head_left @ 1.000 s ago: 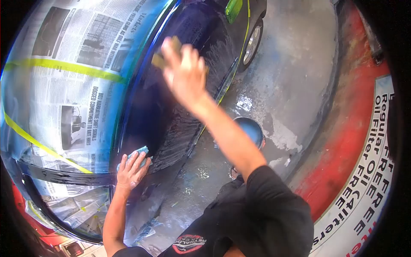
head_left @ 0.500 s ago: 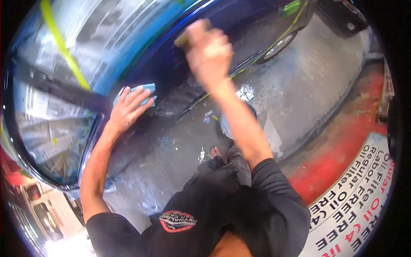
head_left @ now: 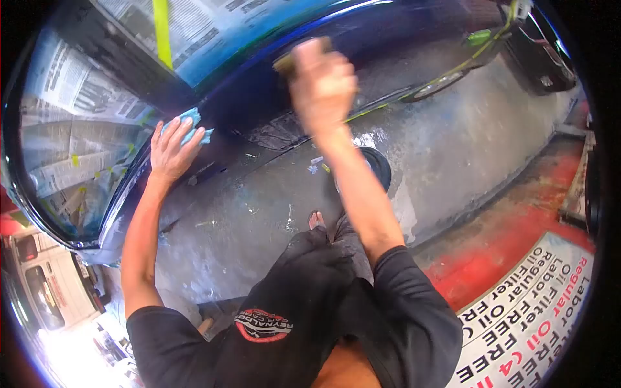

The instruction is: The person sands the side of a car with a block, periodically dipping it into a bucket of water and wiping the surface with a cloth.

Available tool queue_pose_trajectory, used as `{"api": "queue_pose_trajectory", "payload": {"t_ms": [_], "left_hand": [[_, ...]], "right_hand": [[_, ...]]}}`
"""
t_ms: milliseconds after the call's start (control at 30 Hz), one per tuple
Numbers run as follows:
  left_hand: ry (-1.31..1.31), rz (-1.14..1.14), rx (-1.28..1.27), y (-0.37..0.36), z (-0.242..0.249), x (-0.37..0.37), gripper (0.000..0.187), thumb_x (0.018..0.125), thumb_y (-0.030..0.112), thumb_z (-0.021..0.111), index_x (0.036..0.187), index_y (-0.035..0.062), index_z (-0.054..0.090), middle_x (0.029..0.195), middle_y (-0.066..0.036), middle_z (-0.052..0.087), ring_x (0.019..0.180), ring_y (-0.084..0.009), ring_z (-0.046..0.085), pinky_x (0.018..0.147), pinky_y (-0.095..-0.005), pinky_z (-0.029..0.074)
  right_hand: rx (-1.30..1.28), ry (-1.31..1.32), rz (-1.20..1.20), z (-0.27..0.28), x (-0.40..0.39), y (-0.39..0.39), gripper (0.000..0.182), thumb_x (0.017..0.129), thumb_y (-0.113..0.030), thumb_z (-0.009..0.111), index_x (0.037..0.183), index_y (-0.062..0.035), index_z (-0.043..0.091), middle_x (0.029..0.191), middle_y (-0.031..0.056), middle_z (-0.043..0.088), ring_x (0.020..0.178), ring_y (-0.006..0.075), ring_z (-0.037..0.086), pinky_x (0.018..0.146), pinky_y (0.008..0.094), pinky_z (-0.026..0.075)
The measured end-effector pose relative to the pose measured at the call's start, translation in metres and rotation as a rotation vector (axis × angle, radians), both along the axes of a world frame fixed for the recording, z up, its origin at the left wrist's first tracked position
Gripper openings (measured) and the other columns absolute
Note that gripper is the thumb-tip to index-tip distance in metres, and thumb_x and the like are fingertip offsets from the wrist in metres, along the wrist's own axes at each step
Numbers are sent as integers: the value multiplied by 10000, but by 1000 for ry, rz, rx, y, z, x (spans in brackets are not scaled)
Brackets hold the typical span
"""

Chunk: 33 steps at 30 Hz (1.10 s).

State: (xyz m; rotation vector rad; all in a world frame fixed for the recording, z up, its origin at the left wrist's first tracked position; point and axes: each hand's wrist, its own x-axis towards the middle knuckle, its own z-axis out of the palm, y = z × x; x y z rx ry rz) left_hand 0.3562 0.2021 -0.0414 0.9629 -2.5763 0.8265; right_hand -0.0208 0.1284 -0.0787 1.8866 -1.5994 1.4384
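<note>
A dark blue car panel [head_left: 242, 97] curves in front of me, with newspaper [head_left: 84, 94] and yellow-green tape [head_left: 162, 35] masking its windows. On the left, my left hand [head_left: 173, 152] lies with fingers stretched over a folded light blue cloth [head_left: 202, 132], holding it against the bodywork near the window pillar. Farther along the side, my right hand [head_left: 325, 90] is wrapped round a yellowish-brown block [head_left: 284, 63] at the panel. Motion blurs this hand and the block, and the fingers hide much of the block.
Below my right forearm a dark round bucket [head_left: 378, 169] stands on the wet grey floor [head_left: 453, 155]. Small scraps [head_left: 315, 165] lie beside it. A lettered sign board [head_left: 517, 317] is at lower right, a dark bumper [head_left: 537, 55] at upper right, and a white vehicle [head_left: 55, 288] at lower left.
The view has tilted and shifted. My left hand and the blue cloth appear farther left in it. My right hand with the block appears slightly right and lower, blurred in both frames.
</note>
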Motion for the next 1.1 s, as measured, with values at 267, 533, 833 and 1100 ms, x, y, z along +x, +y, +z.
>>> {"api": "queue_pose_trajectory", "payload": {"t_ms": [267,533,833,1100], "left_hand": [[7,0,-36,0,-7,3,605,817,255,903,1379,325,690,1505,-3,601,1457,-247,509,1237,-510,359],[51,9,-34,0,-9,0,606,802,214,905,1365,327,711,1486,-26,623,1426,-263,546,1210,-514,394],[-37,-9,-84,-1,-9,4,482,899,217,846,1361,277,722,1473,-64,616,1422,-307,541,1208,-557,404],[-101,22,-46,0,-13,16,464,925,211,805,1374,263,700,1535,-85,549,1459,-343,500,1217,-623,392]], "right_hand": [[-171,80,257,-28,111,48,463,971,-228,619,1427,-286,561,1004,184,644,785,313,597,613,473,451],[-100,-332,-251,13,-59,-54,690,860,-144,772,1492,-94,499,1098,234,611,951,449,598,837,560,488],[26,-343,-234,20,-122,-82,639,836,-204,814,1421,-138,565,1132,250,609,970,444,616,821,553,508],[-56,-286,-226,-19,-84,-49,934,762,-204,864,1603,-165,459,1184,189,590,1016,402,607,810,514,520]]}}
